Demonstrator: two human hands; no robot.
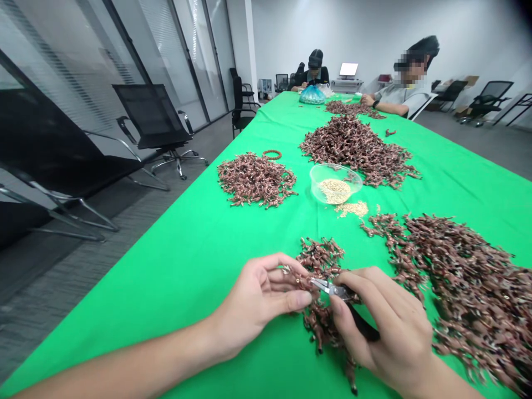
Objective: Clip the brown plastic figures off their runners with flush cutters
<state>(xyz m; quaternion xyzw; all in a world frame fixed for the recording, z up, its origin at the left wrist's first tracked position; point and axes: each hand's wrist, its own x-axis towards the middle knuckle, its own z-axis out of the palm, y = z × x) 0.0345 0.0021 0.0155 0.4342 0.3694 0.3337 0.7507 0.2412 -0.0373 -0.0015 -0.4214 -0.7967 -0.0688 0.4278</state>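
My left hand (266, 293) is closed around a small brown animal figurine (302, 281), partly hidden by the fingers. My right hand (386, 321) grips needle-nose pliers (332, 289) with dark handles. The metal tips of the pliers meet the figurine near my left fingertips; whether they pinch a ring there is too small to tell. Under and behind both hands lies a small heap of similar figurines (322, 252), some hidden by my fingers. A clear plastic bowl (315, 194) beyond my hands holds tiny gold-coloured pieces (336, 189), with more pieces (353, 209) spilled beside it.
Figurine piles lie on the green cloth (183, 266): one at the right (469, 288), one at the left (255, 180), one farther back (357, 147). A brown ring (272, 154) touches the left pile. Two people sit farther along, near a blue bag (312, 95). Chairs (153, 116) stand left.
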